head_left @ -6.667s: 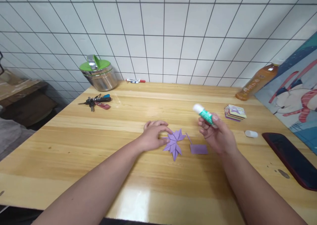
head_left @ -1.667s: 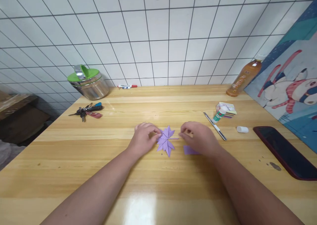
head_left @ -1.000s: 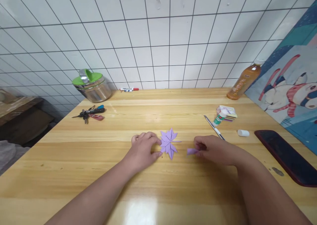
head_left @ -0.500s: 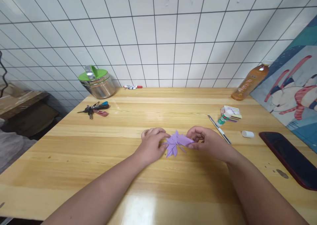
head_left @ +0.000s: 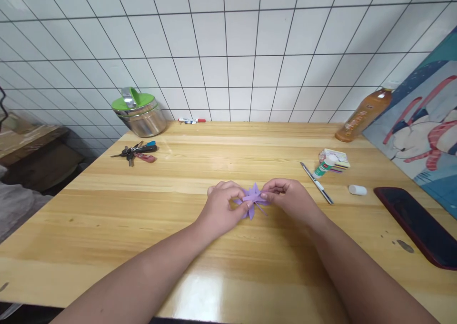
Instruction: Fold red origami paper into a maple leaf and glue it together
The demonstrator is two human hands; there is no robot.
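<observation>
A purple folded-paper leaf (head_left: 251, 211) with pointed lobes and a thin stem lies near the middle of the wooden table. My left hand (head_left: 223, 202) pinches its left side, the thumb and forefinger closed on a raised strip of the paper. From the other side, my right hand (head_left: 285, 195) has its thumb and fingers pressed together on the leaf's right part. The fingers cover some of the lobes, so the whole outline does not show.
Right of my hands are a utility knife (head_left: 317, 183), a glue stick (head_left: 324, 166), its white cap (head_left: 357, 190), a small paper stack (head_left: 339, 158) and a phone (head_left: 419, 226). Farther back stand a drink bottle (head_left: 364, 114) and a green-lidded steel pot (head_left: 144, 119), with keys (head_left: 137, 152) and a marker (head_left: 192, 121).
My right hand has moved left toward my left hand, bringing the right part of the paper inward over the leaf. My left thumb now grips the paper's middle. The view has tilted slightly.
</observation>
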